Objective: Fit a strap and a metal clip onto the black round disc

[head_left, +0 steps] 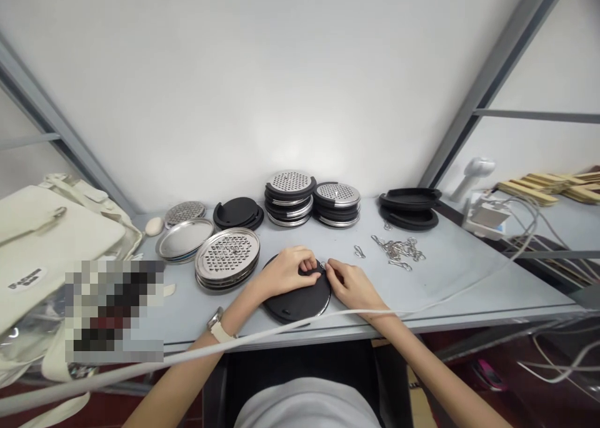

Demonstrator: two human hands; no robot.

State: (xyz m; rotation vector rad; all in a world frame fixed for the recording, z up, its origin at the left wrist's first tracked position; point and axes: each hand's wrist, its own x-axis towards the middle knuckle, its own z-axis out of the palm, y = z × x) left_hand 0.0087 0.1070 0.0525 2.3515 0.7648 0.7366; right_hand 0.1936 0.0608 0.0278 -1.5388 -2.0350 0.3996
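In front of me on the table lies a round black plastic disc, a thin shiny metal rim showing at its right edge. My left hand rests over its top, fingers curled with thumb and fingertips gripping near the far right edge. A small metal wire clip sits at that edge, pinched in the fingertips of my right hand. To the right is a heap of similar wire clips, and one loose clip lies nearer. Left of the disc is a pile of round metal grater plates.
Two stacks of grater plates in black holders stand by the wall. Black holders lie to either side. A white cable crosses before my forearms. A cream bag is at left.
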